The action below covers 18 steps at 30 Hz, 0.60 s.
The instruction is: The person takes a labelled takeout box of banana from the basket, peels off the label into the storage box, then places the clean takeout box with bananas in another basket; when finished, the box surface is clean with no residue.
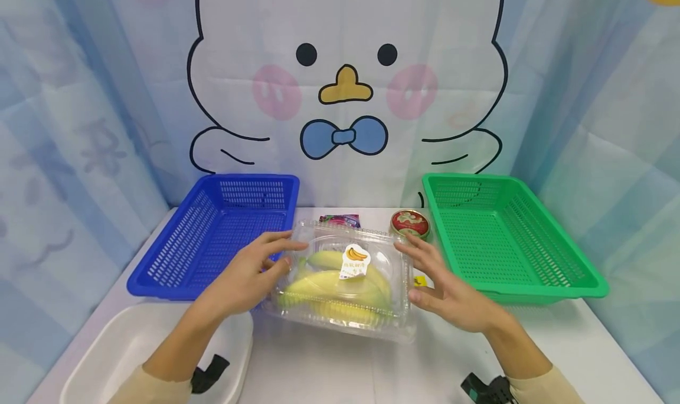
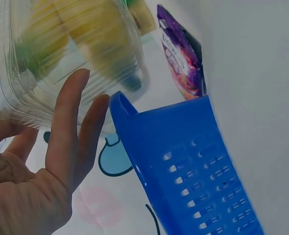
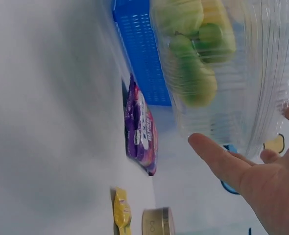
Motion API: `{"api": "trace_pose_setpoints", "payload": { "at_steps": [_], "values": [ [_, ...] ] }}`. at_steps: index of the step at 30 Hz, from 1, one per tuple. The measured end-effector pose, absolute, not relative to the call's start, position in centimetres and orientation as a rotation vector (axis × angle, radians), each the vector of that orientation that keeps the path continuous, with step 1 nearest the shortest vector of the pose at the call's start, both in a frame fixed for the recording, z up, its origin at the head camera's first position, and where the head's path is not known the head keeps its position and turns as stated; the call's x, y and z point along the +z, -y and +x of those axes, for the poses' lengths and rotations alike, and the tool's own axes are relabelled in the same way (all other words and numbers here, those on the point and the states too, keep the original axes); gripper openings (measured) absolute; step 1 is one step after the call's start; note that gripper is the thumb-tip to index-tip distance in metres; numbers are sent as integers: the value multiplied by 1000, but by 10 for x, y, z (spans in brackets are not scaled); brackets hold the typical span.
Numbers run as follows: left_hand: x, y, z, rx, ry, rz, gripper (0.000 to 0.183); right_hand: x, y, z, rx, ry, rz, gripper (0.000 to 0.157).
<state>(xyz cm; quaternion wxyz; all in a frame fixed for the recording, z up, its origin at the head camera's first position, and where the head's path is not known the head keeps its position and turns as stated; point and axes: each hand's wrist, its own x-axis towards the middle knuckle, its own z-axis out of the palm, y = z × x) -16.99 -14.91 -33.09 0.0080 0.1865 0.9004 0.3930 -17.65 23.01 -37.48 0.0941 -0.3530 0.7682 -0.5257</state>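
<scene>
A clear plastic clamshell box of bananas is held up between both hands, tilted over the table. On its lid is a white banana sticker. The left hand holds the box's left side, with two long fingers against the lower part and the others at the rim. The right hand holds the opposite side, one finger reaching along the wall below the rim. In the right wrist view the underside shows greenish-yellow fruit.
Blue basket at the left, green basket at the right. A white basin sits front left. Behind the box lie a purple packet and a red-lidded tin; a yellow packet lies near the right hand.
</scene>
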Motion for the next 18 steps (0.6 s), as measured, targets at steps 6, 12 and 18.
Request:
{"api": "trace_pose_setpoints", "payload": {
  "at_steps": [6, 12, 18],
  "values": [
    [-335, 143, -165, 1239, -2810, 513, 35, -378, -233, -165, -1543, -2250, -995, 80],
    [-340, 141, -161, 1252, -2760, 560, 36, -384, -237, -160, -1534, -2247, -1036, 94],
    [-342, 145, -156, 1224, -2665, 605, 44, -390, -239, -159, -1545, -2228, -1030, 107]
  ]
}}
